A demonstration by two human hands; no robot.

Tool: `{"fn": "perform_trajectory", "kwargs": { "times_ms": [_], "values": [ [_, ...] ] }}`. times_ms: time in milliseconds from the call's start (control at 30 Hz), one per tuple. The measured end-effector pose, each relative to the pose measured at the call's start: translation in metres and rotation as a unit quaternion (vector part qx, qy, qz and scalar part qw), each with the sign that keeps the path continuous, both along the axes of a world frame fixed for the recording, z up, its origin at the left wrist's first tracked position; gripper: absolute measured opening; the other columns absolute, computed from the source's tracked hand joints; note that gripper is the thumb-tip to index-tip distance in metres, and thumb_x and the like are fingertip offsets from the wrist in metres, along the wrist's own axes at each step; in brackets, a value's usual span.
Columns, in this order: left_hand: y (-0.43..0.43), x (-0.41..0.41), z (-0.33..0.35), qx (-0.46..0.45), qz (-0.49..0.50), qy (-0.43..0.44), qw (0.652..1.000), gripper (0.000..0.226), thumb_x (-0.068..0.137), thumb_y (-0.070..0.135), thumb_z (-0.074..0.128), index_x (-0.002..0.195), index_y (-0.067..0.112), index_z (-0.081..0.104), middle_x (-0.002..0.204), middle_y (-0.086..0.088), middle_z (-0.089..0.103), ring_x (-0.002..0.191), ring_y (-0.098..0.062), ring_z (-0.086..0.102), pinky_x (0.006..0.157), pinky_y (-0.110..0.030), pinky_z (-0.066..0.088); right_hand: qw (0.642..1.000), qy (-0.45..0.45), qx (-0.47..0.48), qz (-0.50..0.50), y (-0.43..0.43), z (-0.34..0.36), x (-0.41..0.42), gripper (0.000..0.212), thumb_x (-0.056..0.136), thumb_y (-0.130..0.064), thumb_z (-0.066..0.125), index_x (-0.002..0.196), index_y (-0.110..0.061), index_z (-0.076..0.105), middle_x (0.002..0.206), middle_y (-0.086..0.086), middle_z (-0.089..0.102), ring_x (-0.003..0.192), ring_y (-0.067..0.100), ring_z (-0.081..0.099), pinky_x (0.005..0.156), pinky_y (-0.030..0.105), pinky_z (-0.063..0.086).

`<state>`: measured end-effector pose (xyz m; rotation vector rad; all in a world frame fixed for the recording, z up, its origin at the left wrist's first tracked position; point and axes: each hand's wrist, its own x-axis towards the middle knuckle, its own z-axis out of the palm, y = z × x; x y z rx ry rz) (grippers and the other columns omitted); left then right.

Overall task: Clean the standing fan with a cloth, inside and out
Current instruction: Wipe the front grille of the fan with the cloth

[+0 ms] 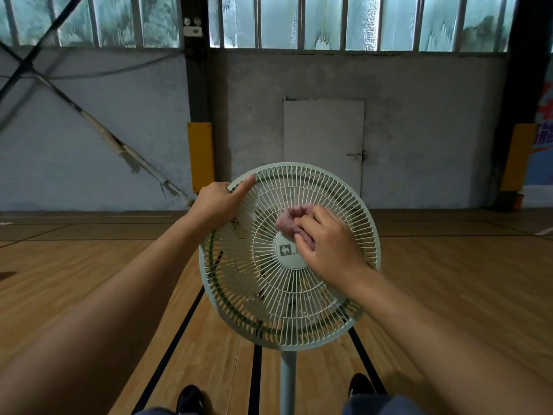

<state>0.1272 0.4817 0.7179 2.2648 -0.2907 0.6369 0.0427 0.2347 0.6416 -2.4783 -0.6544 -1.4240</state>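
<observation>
Down at the bottom of the view, two dark shoes (189, 398) stand on the wooden floor (89, 280), one to each side of the pale pole (288, 381) that carries the standing fan (289, 256) up in front of the person. Black court lines (167, 351) run across the boards under the fan head.

Up to the hands now. The right hand (324, 245) is on the front grille, its fingers curled round a bunched pink cloth (291, 220) and pressing it onto the wires. The cloth sits under and just beyond those fingertips, at the upper edge of the round centre badge (288, 251), which lies just left of the knuckles. Pale blades show through the grille below the wrist.

The left hand (220, 202) grips the fan's outer rim at the upper left. The index finger lies straight along the rim, pointing up and right; the other fingers fold over the edge, their tips hidden behind the guard. Well apart from the cloth, this one.

Beyond the fingers, a grey wall (419, 130) with a white door (324, 145) directly behind the fan, a yellow pad (200, 157) on a dark column past the left hand, and a row of cloudy windows (329, 22) high above.
</observation>
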Motion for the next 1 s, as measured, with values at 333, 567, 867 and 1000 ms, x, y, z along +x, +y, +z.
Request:
{"fn": "perform_trajectory", "kwargs": {
  "times_ms": [333,567,867,1000],
  "values": [
    [0.001,-0.005,0.001,0.002,-0.009,-0.003,1.0,0.12,0.043,0.119,0.026,0.083,0.019,0.076,0.07,-0.004,0.076,0.063,-0.022,0.076,0.054,-0.039,0.063,0.994,-0.023,0.018,-0.107,-0.008,0.061,0.022,0.025,0.103,-0.022,0.059,0.125,-0.015,0.066,0.129,0.006,0.061,0.12,0.026,0.053,0.106,0.047,0.045],
    [0.001,-0.004,0.0,-0.01,0.0,-0.004,1.0,0.122,0.037,0.122,0.024,0.078,0.018,0.073,0.05,0.018,0.066,0.043,-0.003,0.067,0.031,-0.017,0.04,0.988,-0.026,0.035,-0.146,-0.013,0.091,0.038,0.029,0.104,-0.023,0.06,0.129,-0.01,0.064,0.125,0.011,0.062,0.119,0.033,0.052,0.099,0.047,0.043],
    [0.005,0.002,-0.001,0.001,0.015,-0.021,1.0,0.123,0.039,0.122,0.021,0.075,0.016,0.072,0.049,0.004,0.066,0.045,-0.013,0.068,0.041,-0.022,0.046,0.999,0.011,0.017,-0.032,-0.007,0.022,0.012,0.022,0.102,-0.02,0.062,0.121,-0.012,0.068,0.132,0.004,0.062,0.125,0.022,0.055,0.112,0.044,0.042],
    [0.006,0.002,-0.003,-0.016,0.004,-0.012,1.0,0.123,0.038,0.122,0.024,0.078,0.017,0.072,0.049,0.014,0.067,0.046,-0.009,0.071,0.032,-0.018,0.042,1.0,0.008,-0.007,-0.019,-0.007,-0.007,0.005,0.019,0.099,-0.021,0.064,0.113,-0.01,0.069,0.122,0.007,0.065,0.116,0.026,0.058,0.101,0.045,0.048]
  ]
}}
